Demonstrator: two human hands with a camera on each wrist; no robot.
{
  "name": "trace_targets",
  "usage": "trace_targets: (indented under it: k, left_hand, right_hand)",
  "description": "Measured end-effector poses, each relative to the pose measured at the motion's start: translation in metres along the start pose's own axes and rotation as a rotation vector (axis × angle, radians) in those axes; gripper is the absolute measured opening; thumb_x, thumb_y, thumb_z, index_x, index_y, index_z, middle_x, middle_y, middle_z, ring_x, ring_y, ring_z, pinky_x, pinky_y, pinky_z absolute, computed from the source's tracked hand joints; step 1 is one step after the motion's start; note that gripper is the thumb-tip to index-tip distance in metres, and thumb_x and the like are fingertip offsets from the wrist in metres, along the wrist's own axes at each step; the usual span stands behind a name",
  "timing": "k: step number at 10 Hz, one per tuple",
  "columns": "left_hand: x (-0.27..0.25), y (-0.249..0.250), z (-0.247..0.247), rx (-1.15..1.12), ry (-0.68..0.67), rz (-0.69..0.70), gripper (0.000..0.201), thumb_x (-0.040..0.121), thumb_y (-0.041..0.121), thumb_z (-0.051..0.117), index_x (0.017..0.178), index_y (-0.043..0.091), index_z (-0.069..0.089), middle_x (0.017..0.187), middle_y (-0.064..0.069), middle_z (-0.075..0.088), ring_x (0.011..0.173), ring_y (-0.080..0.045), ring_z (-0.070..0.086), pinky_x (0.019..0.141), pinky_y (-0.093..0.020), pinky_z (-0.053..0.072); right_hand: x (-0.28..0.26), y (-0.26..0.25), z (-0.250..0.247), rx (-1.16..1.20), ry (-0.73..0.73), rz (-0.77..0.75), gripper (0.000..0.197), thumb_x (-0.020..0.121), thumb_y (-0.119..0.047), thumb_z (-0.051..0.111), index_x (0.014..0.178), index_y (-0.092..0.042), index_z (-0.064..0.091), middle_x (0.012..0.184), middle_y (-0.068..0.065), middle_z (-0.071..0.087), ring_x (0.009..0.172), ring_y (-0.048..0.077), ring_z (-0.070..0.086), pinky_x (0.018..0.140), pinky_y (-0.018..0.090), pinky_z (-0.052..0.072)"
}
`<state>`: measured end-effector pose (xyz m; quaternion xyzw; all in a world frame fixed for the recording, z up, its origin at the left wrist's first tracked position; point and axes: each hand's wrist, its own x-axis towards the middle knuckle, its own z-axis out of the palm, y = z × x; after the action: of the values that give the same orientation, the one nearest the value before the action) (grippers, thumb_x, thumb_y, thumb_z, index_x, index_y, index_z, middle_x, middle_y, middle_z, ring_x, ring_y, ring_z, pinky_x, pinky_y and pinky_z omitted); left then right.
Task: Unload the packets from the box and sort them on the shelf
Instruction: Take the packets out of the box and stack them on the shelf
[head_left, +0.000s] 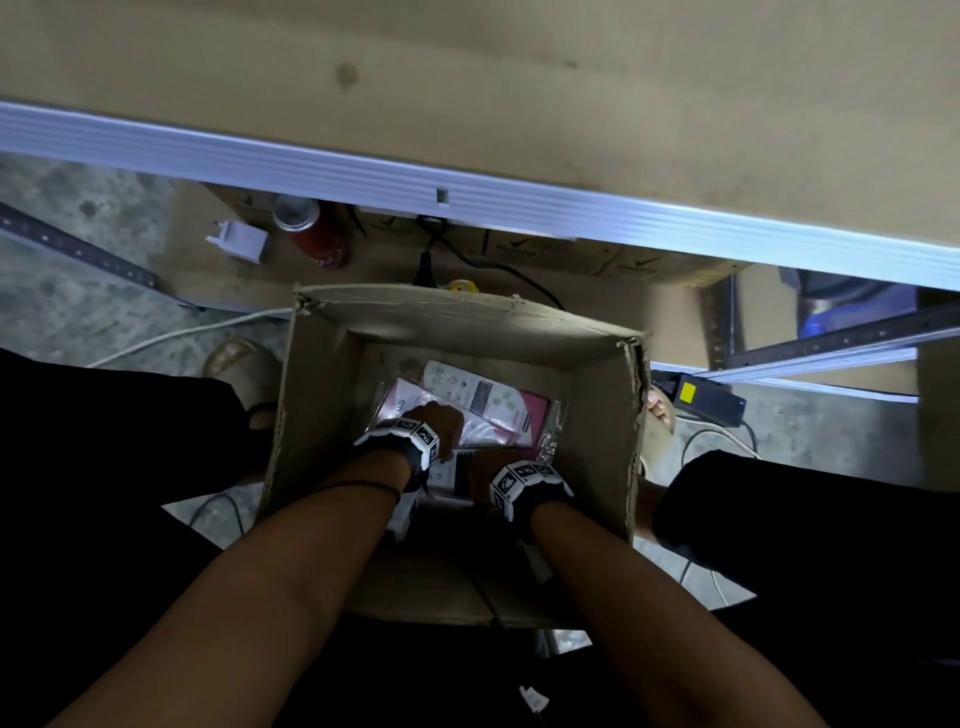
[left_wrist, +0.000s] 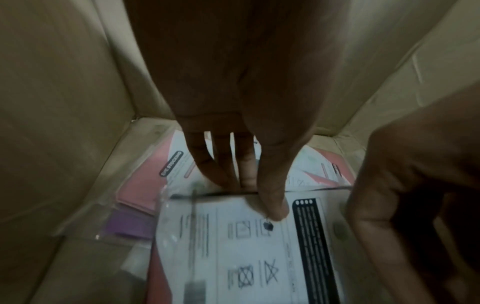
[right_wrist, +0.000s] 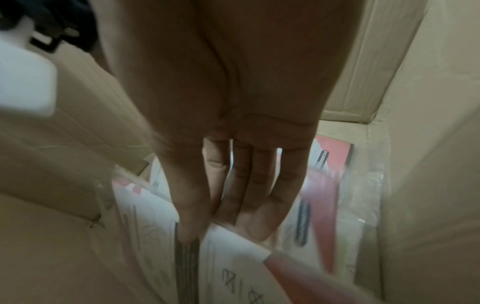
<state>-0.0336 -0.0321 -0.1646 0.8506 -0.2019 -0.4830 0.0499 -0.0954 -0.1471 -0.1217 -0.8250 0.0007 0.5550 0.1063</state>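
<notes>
Head view, left to right: white plug adapter (head_left: 240, 240) on the floor at about 10 o'clock from the cardboard box (head_left: 306, 384), a red can (head_left: 311, 234) lying just beside it at 11 o'clock. Both sit under the pale metal edge of the shelf (head_left: 467, 182), which crosses the frame at 12 o'clock. Open box stands on the floor between the person's knees. A black power brick with a yellow label (head_left: 706, 397) lies at 3 o'clock of the box.

Inside the box, on its bottom: several flat packets in clear plastic, pink and white, overlapping. Both arms reach down into it.

Left hand (left_wrist: 233, 156), left wrist view: fingers tucked under the far edge of the white-backed packet (left_wrist: 246, 246) with laundry symbols, thumb pressing on its top face. A pinch grip. A pink packet (left_wrist: 145, 181) lies at 10 o'clock of it, against the box wall.

Right hand (right_wrist: 241, 185), right wrist view: fingers straight and together, pointing down, fingertips at the edge of a white-and-pink packet (right_wrist: 233, 257). Motion blur here; whether it has a hold on the packet, cannot tell. A red-pink packet in loose plastic (right_wrist: 332, 164) lies at 2 o'clock of the fingers, near the box's right wall.
</notes>
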Motion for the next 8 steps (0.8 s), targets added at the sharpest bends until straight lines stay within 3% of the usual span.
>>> trace_targets:
  k: [1,2,3,4,5,6,7,8]
  left_hand:
    - [0.000,0.000,-0.001,0.144,0.055,0.003,0.021,0.087,0.012,0.067,0.108,0.012,0.066,0.120,-0.009,0.066,0.119,-0.030,0.057,0.097,-0.042,0.050]
    - [0.004,0.000,-0.005,0.295,0.121,-0.009,0.028,0.089,0.016,0.066,0.117,0.012,0.065,0.136,-0.011,0.050,0.134,-0.033,0.037,0.105,-0.045,0.040]
    - [0.005,-0.002,-0.011,0.286,0.163,0.001,0.031,0.089,0.020,0.069,0.119,0.012,0.067,0.141,-0.010,0.047,0.135,-0.032,0.038,0.107,-0.044,0.040]
    - [0.006,-0.004,-0.018,0.284,0.119,-0.009,0.028,0.089,0.018,0.069,0.116,0.009,0.069,0.134,-0.012,0.057,0.125,-0.031,0.053,0.101,-0.042,0.048]
    - [0.004,-0.005,-0.024,0.294,0.142,-0.030,0.026,0.089,0.017,0.069,0.114,0.009,0.069,0.127,-0.011,0.064,0.120,-0.029,0.059,0.098,-0.040,0.050]
    - [0.000,-0.007,-0.030,0.271,0.174,-0.027,0.026,0.087,0.014,0.069,0.113,0.009,0.068,0.128,-0.013,0.063,0.119,-0.029,0.060,0.096,-0.039,0.051]
    - [-0.007,-0.010,-0.034,0.192,0.168,-0.037,0.026,0.086,0.013,0.070,0.112,0.010,0.066,0.123,-0.012,0.066,0.112,-0.028,0.064,0.093,-0.036,0.051]
    - [-0.015,-0.015,-0.037,0.080,0.180,-0.059,0.027,0.089,0.008,0.066,0.115,0.011,0.063,0.124,-0.013,0.064,0.109,-0.028,0.064,0.095,-0.037,0.052]
  right_hand:
    - [0.005,0.003,0.002,-0.041,-0.008,-0.011,0.037,0.099,-0.018,0.052,0.133,-0.003,0.054,0.139,0.020,0.053,0.129,0.036,0.050,0.103,0.044,0.041]
    - [0.004,0.004,0.005,-0.042,-0.020,0.000,0.037,0.098,-0.019,0.055,0.132,-0.004,0.056,0.137,0.019,0.055,0.127,0.036,0.052,0.102,0.045,0.043]
    - [0.005,0.003,0.007,-0.014,0.004,0.002,0.040,0.096,-0.019,0.058,0.132,-0.004,0.056,0.137,0.019,0.055,0.127,0.036,0.052,0.103,0.044,0.043]
    - [0.009,0.010,0.008,0.019,-0.050,0.011,0.055,0.095,-0.015,0.059,0.145,-0.002,0.040,0.153,0.018,0.037,0.139,0.033,0.039,0.109,0.041,0.039]
    - [0.010,0.021,0.007,0.005,-0.164,-0.006,0.092,0.090,-0.005,0.066,0.156,-0.011,0.002,0.164,0.006,-0.001,0.151,0.027,0.009,0.116,0.046,0.029]
    - [0.013,0.017,0.005,-0.074,-0.192,-0.015,0.090,0.091,-0.001,0.063,0.155,-0.006,0.000,0.164,0.010,-0.003,0.151,0.028,0.005,0.119,0.042,0.019]
    - [0.020,0.012,0.005,-0.090,-0.154,-0.027,0.091,0.088,-0.014,0.071,0.155,-0.006,0.010,0.164,0.013,0.005,0.150,0.033,0.011,0.118,0.048,0.028]
    - [0.018,0.009,0.001,-0.064,-0.035,-0.076,0.070,0.085,-0.016,0.075,0.144,-0.001,0.040,0.152,0.018,0.038,0.138,0.036,0.040,0.109,0.047,0.040]
